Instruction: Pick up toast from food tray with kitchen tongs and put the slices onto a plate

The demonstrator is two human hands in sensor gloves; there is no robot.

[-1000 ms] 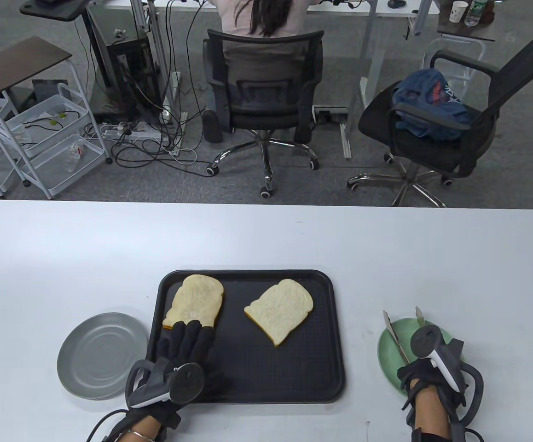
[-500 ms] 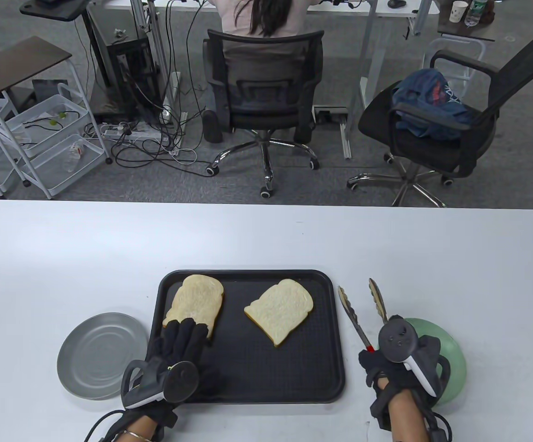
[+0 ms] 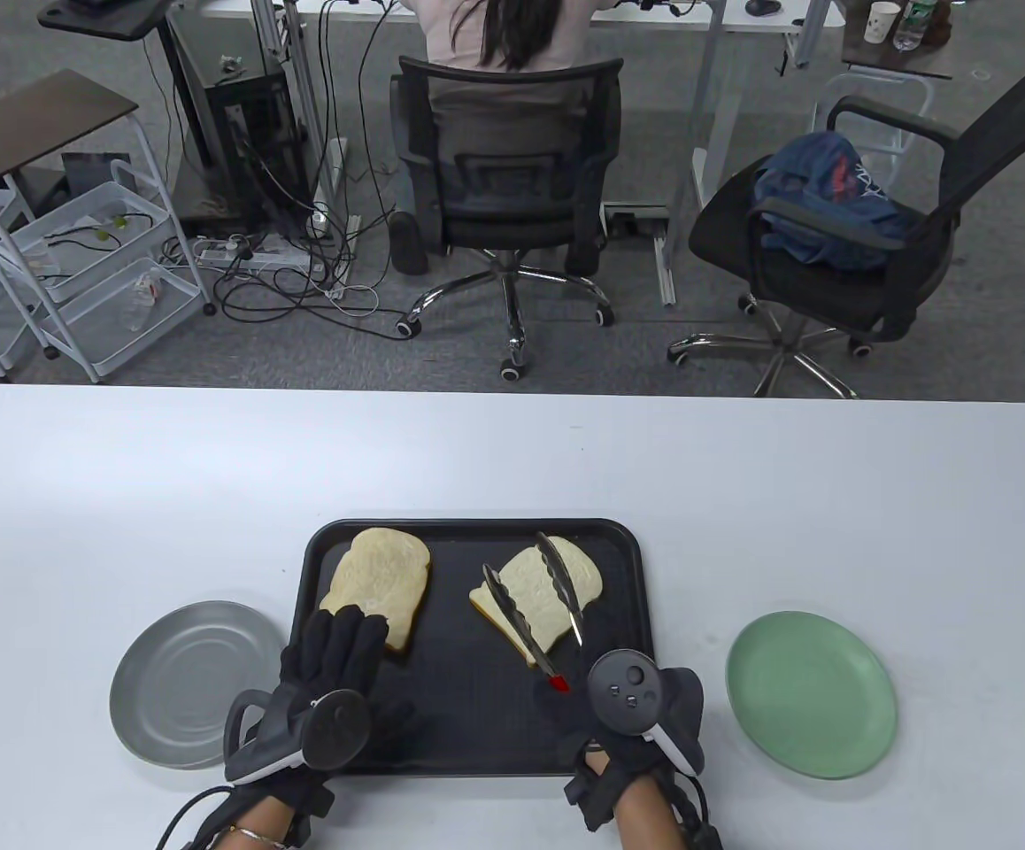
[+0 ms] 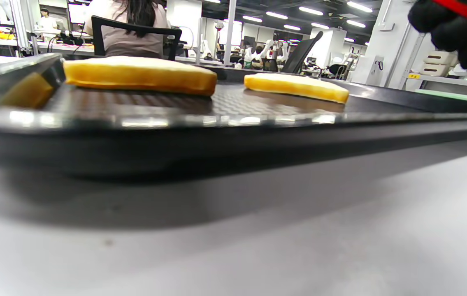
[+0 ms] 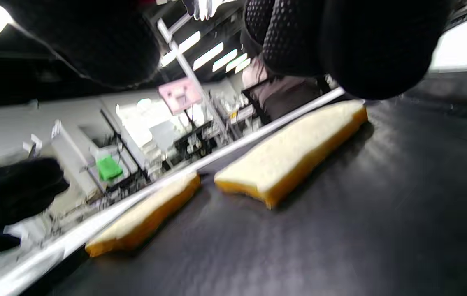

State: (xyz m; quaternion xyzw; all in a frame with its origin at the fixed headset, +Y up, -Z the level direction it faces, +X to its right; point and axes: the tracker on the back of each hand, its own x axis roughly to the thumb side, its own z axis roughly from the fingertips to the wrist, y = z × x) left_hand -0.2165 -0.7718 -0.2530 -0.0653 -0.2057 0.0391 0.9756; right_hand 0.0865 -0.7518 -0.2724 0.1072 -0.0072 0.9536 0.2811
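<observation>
Gripping the tongs (image 3: 535,606) by their red-marked end, the right hand (image 3: 632,708) holds them out over the tray (image 3: 477,735), arms spread apart. Both arms lie across the right slice (image 3: 548,589) as seen from the table view, one near its left edge and one along its right half; whether they touch the bread cannot be told. From the right wrist view the right hand's fingers (image 5: 340,45) hang curled at the top of the frame, above the same slice (image 5: 295,154), which lies flat on the dark tray floor (image 5: 340,230).

Flat and relaxed, the left hand (image 3: 331,664) rests on the near-left part of the tray, holding nothing, its fingertips (image 3: 349,620) at the near edge of the left slice (image 3: 380,580). That slice sits in the far-left corner of the tray. In the left wrist view both slices lie flat on the textured tray (image 4: 233,123), the left slice (image 4: 138,76) nearer, the right slice (image 4: 297,86) farther on.

On the table (image 3: 512,460), a grey plate (image 3: 189,682) sits just left of the tray, and a green plate (image 3: 809,695) sits well to its right. Neither plate holds any toast.
</observation>
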